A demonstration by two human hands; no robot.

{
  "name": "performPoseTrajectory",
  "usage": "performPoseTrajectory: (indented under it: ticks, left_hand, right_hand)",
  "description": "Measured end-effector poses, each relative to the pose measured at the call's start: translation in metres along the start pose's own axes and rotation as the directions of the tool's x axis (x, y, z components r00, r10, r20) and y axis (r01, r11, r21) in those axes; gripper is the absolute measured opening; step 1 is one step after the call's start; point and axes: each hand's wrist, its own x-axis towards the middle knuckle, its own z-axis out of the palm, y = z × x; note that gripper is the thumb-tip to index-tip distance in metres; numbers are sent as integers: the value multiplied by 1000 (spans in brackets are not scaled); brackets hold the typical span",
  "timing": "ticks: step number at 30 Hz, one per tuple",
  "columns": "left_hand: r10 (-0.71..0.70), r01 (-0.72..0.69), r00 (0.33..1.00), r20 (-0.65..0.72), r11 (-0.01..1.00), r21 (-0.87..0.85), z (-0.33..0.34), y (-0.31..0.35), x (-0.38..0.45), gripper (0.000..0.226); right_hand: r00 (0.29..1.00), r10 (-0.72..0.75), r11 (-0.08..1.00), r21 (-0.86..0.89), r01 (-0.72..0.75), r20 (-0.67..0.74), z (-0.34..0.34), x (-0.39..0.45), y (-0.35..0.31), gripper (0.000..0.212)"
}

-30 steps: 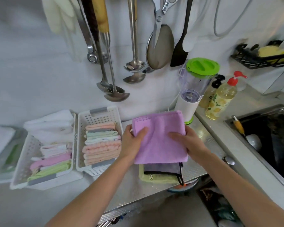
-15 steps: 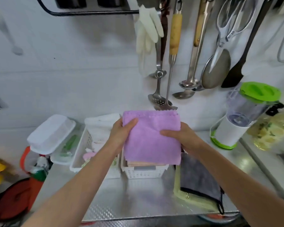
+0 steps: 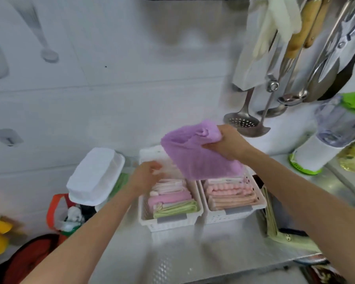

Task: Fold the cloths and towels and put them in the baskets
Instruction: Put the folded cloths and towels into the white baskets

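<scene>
Two white baskets are sitting side by side on the steel counter (image 3: 193, 259), their long walls touching. The left basket (image 3: 170, 221) is holding a row of folded cloths: white and pale pink ones toward the wall, then a pink one, then a green one nearest the front. The right basket (image 3: 234, 215) is holding another packed row, pink cloths at the back and peach ones at the front. One purple cloth (image 3: 199, 154) is hanging in the air above the gap between the two baskets, its lower edge drooping over the back of the right basket's row.

Two bare hands are showing. The right hand (image 3: 228, 143) is gripping the purple cloth at its top corner, fingers curled round a bunched fold, wrist raised above the baskets with the forearm running down to the lower right. The left hand (image 3: 146, 175) is reaching over the back part of the left basket, fingers loosely curled; motion blur is hiding whether they are pinching any cloth there, so I cannot tell its grip.

Just right of the right basket, a grey cloth is lying on a green one (image 3: 273, 222) at the counter edge. One white lidded box (image 3: 94, 175) is standing left of the baskets. A blender (image 3: 334, 136) with a green lid is standing at the far right, and several utensils (image 3: 295, 64) and a glove are hanging on the wall.
</scene>
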Motion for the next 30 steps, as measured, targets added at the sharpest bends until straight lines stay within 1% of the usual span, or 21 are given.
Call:
performPoseTrajectory:
  ticks: [1, 3, 4, 6, 7, 9, 12, 14, 16, 18, 20, 23, 24, 25, 28, 30]
  left_hand:
    - [9, -12, 998, 63, 998, 55, 1, -9, 1, 43]
    - [41, -66, 984, 175, 988, 141, 7, -20, 5, 57]
    - [60, -109, 973, 222, 970, 216, 10, -22, 7, 61]
    - [90, -186, 957, 277, 921, 343, 16, -23, 12, 65]
    - [100, -214, 948, 302, 903, 372, 20, -22, 15, 68]
    - [97, -244, 929, 356, 885, 396, 26, -19, 18, 73]
    - [77, -266, 915, 395, 853, 448, 35, -17, 23, 81]
    - [68, -285, 905, 419, 829, 481, 40, -15, 23, 78]
    - [59, -292, 889, 454, 837, 463, 43, -13, 22, 75]
    - [31, -268, 862, 506, 876, 401, 43, -14, 19, 76]
    - [15, -253, 837, 547, 897, 363, 40, -17, 17, 83]
    - [-22, -243, 816, 578, 894, 377, 36, -20, 16, 96]
    - [-29, -243, 818, 575, 888, 391, 37, -19, 16, 94]
    - [-16, -253, 833, 552, 878, 406, 40, -18, 16, 85]
    - [110, -301, 902, 418, 854, 425, 47, -16, 16, 45]
    - [150, -317, 913, 380, 847, 427, 45, -9, 18, 34]
  right_hand:
    - [1000, -28, 993, -117, 28, 0, 2, 6, -5, 16]
    - [996, -84, 946, -315, 76, -11, 7, 18, -11, 17]
    - [994, -106, 925, -368, 90, -24, 10, 22, -14, 16]
    - [989, -131, 908, -409, 89, -75, 15, 29, -19, 12]
    - [987, -123, 909, -410, 69, -107, 17, 33, -20, 12]
    - [986, -77, 935, -355, 19, -151, 21, 39, -19, 11]
    - [993, -13, 960, -279, -19, -115, 28, 46, -12, 9]
    - [997, 7, 968, -251, -26, -75, 31, 45, -6, 14]
    - [997, 12, 975, -222, -28, -71, 31, 44, 0, 23]
    - [997, 10, 979, -202, -26, -78, 29, 45, 6, 21]
    - [997, 5, 983, -182, -20, -82, 26, 45, 10, 22]
    - [997, 3, 989, -144, -14, -80, 24, 44, 12, 25]
    - [996, 6, 992, -129, -17, -85, 24, 43, 13, 22]
    - [996, 9, 994, -110, -19, -89, 25, 42, 14, 18]
    - [996, 4, 998, -68, -10, -87, 28, 39, 18, 11]
    - [997, 1, 998, -68, -6, -84, 29, 38, 22, 13]
